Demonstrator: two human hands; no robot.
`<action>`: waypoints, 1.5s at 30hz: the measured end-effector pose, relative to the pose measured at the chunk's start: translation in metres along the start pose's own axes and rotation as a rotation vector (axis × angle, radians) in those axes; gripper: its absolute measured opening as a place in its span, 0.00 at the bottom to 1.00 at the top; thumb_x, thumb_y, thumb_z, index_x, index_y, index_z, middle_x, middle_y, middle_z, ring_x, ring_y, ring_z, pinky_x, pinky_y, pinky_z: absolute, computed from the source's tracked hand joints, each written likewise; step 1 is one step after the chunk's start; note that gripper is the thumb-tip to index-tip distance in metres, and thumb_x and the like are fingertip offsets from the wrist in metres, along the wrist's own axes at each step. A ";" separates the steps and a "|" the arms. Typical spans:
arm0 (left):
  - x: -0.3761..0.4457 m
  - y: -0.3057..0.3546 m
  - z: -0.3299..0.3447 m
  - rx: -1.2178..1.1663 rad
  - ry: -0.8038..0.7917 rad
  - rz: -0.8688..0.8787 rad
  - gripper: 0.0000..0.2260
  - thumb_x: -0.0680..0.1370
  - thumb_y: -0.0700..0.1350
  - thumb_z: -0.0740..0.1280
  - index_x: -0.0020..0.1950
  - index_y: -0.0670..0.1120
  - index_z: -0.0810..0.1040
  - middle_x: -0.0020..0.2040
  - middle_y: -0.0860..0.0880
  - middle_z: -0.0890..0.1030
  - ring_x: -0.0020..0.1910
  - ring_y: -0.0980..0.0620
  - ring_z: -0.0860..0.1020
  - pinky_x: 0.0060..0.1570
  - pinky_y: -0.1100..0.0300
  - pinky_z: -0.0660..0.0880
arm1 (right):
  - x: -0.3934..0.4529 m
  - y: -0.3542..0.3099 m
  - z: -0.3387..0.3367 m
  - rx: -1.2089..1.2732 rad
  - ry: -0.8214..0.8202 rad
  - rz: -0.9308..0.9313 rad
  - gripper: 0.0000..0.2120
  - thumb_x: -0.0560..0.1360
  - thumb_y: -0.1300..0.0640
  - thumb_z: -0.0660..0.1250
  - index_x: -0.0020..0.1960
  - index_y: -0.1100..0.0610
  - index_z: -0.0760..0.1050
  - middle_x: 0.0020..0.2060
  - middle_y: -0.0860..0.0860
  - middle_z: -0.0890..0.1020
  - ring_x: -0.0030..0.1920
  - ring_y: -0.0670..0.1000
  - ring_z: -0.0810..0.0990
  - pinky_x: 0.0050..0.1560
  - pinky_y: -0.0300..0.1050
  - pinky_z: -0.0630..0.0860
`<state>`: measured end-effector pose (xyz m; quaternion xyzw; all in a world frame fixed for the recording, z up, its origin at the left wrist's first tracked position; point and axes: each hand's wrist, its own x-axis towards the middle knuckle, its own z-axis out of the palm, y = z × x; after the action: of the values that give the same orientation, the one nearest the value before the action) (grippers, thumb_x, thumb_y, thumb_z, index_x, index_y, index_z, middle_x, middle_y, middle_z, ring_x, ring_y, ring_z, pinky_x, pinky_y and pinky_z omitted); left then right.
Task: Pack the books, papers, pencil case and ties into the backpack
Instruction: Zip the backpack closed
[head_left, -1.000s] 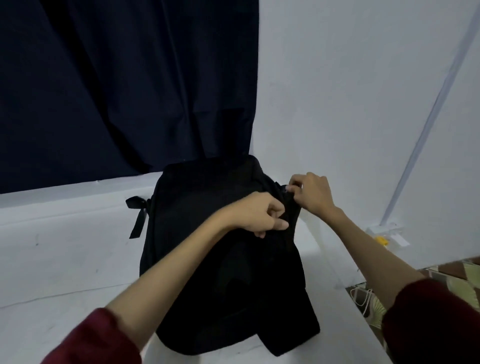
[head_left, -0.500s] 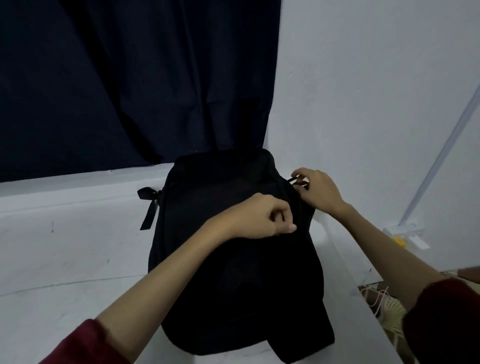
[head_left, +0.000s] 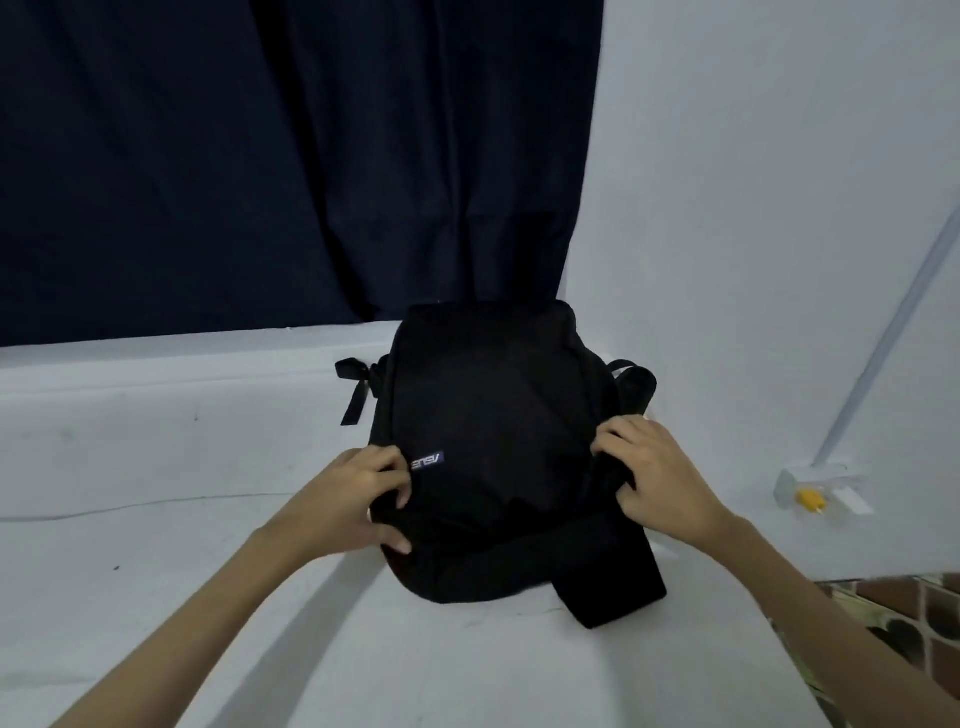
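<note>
A black backpack (head_left: 488, 415) lies on the white table (head_left: 182, 519), front face up, with a small blue label near its left side. My left hand (head_left: 358, 499) grips the backpack's left edge, fingers curled over the fabric and thumb under it. My right hand (head_left: 649, 473) grips the right edge, fingers curled into the black fabric. A shoulder strap (head_left: 608, 587) trails toward me at the lower right. No books, papers, pencil case or ties are visible.
A dark blue curtain (head_left: 285, 156) hangs behind the table. A white wall with a slanted conduit (head_left: 883, 343) stands at the right, and a small white fitting with a yellow part (head_left: 810, 499) sits at its base. Patterned floor (head_left: 909, 613) shows past the table's right edge.
Both hands left the zipper area at the backpack's upper right and moved to its two sides. The backpack now lies flat with its labelled front up.
</note>
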<state>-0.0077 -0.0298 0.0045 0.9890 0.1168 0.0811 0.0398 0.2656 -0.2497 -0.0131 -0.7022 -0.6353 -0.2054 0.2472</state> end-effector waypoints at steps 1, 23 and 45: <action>0.000 0.001 0.003 0.066 0.070 0.029 0.17 0.68 0.64 0.66 0.42 0.51 0.74 0.44 0.58 0.72 0.42 0.62 0.65 0.47 0.68 0.65 | 0.005 -0.005 0.006 0.059 0.020 0.070 0.16 0.58 0.65 0.53 0.40 0.58 0.74 0.39 0.47 0.76 0.44 0.47 0.68 0.49 0.42 0.67; -0.045 -0.125 -0.190 -0.722 1.030 -0.368 0.19 0.80 0.46 0.63 0.31 0.46 0.63 0.25 0.58 0.65 0.26 0.58 0.64 0.27 0.59 0.63 | 0.253 -0.228 -0.016 1.074 0.646 0.370 0.16 0.61 0.76 0.51 0.29 0.56 0.60 0.26 0.49 0.63 0.27 0.41 0.61 0.28 0.33 0.58; -0.003 -0.339 -0.247 -0.598 0.832 -0.409 0.12 0.81 0.47 0.61 0.51 0.39 0.78 0.46 0.42 0.82 0.45 0.50 0.78 0.41 0.64 0.70 | 0.487 -0.205 0.055 0.670 0.468 0.884 0.15 0.76 0.71 0.54 0.60 0.74 0.73 0.60 0.69 0.75 0.62 0.65 0.70 0.55 0.53 0.66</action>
<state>-0.1288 0.3125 0.2144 0.7763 0.2845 0.4852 0.2847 0.1136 0.1835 0.2547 -0.7198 -0.2420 -0.0207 0.6503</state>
